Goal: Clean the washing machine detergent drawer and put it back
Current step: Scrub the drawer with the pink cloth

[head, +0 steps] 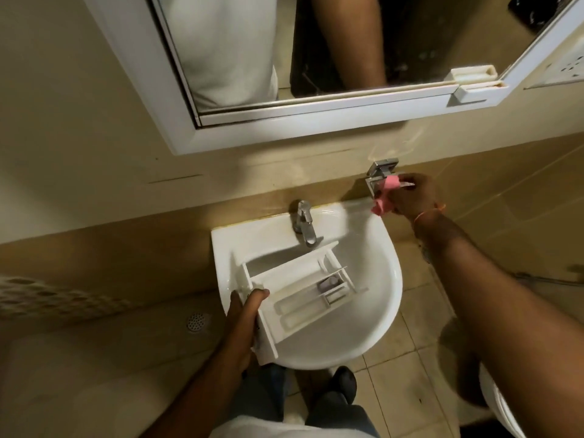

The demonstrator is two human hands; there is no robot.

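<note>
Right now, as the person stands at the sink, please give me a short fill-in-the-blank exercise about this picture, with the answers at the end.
1. The left hand holds the white detergent drawer over the ____.
2. The right hand holds a small item whose colour is ____.
3. The tap stands on the rim behind the drawer, and above it hangs a white-framed ____.

Answers: sink; pink; mirror

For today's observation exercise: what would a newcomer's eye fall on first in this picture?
First, the white detergent drawer lying across the white sink below the tap, gripped at its front end by the left hand. Next, the pink object in the right hand, up by the metal wall fitting right of the sink. Above hangs a white-framed mirror.
</note>
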